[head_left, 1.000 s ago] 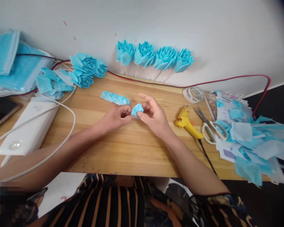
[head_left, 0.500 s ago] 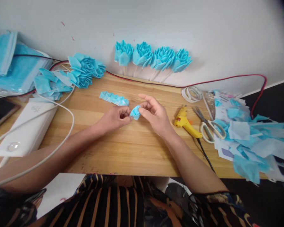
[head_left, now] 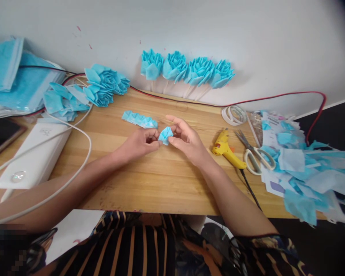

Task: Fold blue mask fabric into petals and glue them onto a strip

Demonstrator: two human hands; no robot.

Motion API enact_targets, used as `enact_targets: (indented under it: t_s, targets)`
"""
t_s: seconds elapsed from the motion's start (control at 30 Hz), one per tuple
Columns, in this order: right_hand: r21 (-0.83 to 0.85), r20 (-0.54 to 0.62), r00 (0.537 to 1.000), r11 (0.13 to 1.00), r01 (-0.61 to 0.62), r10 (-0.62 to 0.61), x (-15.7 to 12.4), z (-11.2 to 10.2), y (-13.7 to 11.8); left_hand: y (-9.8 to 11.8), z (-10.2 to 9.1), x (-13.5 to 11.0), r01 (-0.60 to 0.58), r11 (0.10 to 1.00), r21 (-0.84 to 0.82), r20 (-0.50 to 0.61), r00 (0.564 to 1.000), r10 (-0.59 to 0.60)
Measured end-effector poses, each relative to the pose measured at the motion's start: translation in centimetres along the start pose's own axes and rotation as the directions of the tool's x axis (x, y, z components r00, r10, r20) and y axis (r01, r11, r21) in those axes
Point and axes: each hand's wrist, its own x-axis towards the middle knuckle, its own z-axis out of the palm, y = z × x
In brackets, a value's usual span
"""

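Observation:
A small folded piece of blue non-woven fabric (head_left: 165, 135), shaped like a petal, is held above the middle of the table. My left hand (head_left: 142, 142) pinches its left edge between thumb and fingers. At its right edge, my right hand (head_left: 188, 142) grips with thumb and bent fingers, the index finger stretched out above. Just behind my left hand lies a row of similar folded blue petals (head_left: 139, 119), side by side on the wooden table (head_left: 161, 180).
Right of my hands lie a yellow glue gun (head_left: 227, 149), scissors (head_left: 254, 151), tape rolls (head_left: 234, 115) and blue fabric scraps (head_left: 293, 161). Blue fabric flowers on sticks (head_left: 175, 67) lean on the wall; others (head_left: 102, 84) lie left. A white power bank (head_left: 36, 153) and cable cross my left forearm's side.
The folded blue piece has turned a little between my fingers, and its folds look more opened out. My right fingers have shifted slightly along its edge. The other things stay in place.

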Motion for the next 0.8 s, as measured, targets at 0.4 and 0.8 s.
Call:
enact_targets:
  t_s: [0.4,0.8]
  targets:
    - [-0.027,-0.010,1.000,0.999,0.017,-0.017,0.23,0.29,0.52,-0.04,-0.12,0.13,-0.031,0.998,0.056,0.000,1.000,0.031]
    - [-0.134,-0.022,0.996,0.988,0.081,-0.084,0.05,0.38,0.78,0.64,-0.53,0.10,-0.080,0.997,0.005,-0.055,0.995,0.080]
